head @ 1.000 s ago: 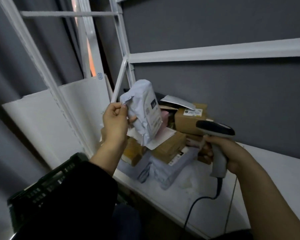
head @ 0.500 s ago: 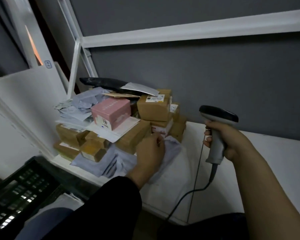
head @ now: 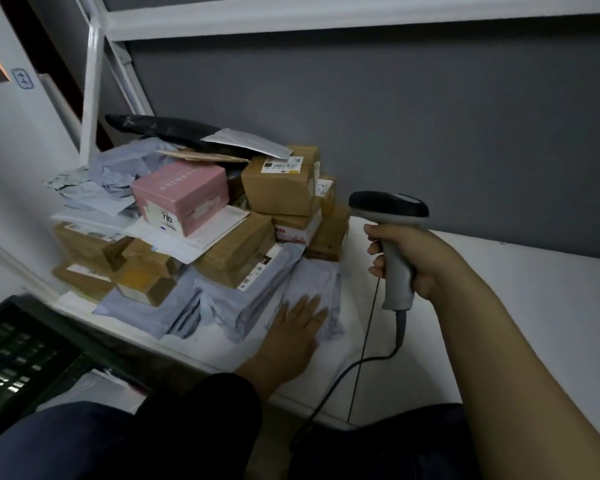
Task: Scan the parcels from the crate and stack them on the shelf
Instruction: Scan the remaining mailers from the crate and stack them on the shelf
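One hand on parcel (scanner alongside)

Heaped at left end of white shelf: brown boxes, grey mailers, pink box on top. Black crate below-left.

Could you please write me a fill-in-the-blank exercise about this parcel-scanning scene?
The right hand grips a corded ____.
The left hand lies flat on a grey mailer, holding ____.
The box resting on the white envelope is ____.
The black mailer lies on ____ of the pile.
Missing: scanner; nothing; pink; top.
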